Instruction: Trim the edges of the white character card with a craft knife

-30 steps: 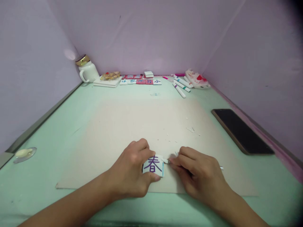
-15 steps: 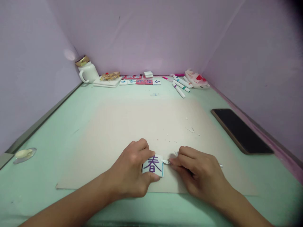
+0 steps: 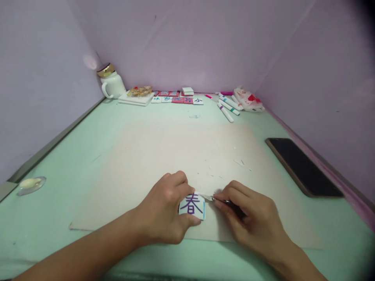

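My left hand [image 3: 164, 212] pinches the tile [image 3: 192, 205] at its edges, flat on the board [image 3: 146, 156]. My right hand [image 3: 249, 218] grips a blade [image 3: 206, 197] at the tile's top corner. The tile looks light, stiff and likely brittle; best held by its sides.

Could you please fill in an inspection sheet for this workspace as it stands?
Surface: pale green table with a beige board on it, white scraps scattered.
Job's things: small white tile bearing a purple character; thin blade tool at its upper right corner.
Clutter: markers, more tiles, white mug, dark phone, crumpled bag.
Grips: left hand pinches the tile; right hand holds the tool.
Cables: nothing seen.
Surroundings: plain lilac walls.
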Demonstrator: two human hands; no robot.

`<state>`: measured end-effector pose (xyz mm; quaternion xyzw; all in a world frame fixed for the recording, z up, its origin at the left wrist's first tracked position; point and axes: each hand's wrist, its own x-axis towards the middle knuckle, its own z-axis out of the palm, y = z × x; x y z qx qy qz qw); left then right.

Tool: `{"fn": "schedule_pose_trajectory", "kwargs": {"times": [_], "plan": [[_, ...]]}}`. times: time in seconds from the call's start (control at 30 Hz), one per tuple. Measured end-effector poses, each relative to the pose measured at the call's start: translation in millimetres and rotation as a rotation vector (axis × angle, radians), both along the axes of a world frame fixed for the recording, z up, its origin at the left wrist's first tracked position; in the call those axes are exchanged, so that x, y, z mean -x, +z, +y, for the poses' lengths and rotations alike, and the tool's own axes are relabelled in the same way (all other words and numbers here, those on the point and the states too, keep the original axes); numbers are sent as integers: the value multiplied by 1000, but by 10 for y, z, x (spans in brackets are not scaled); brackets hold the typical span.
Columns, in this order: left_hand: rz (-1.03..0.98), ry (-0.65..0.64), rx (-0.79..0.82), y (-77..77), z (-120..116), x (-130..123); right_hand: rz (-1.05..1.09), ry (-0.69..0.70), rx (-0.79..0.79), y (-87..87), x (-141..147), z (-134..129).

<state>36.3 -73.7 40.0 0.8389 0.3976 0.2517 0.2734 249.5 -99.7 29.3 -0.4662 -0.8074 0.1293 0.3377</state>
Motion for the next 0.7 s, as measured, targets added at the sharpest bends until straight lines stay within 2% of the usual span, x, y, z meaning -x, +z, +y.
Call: {"fn": "schedule_pose_trajectory", "kwargs": {"times": [0.33,0.53,0.7], "plan": [[1,9,16,-7,3,6,27,-100,-30,-30,-19,21],[-12,0,9,-12,0,5,6,40,-10,23,-14,0],[-6,3,0,-20,-1,1,-9,31,-21,33,-1,-3]]}}
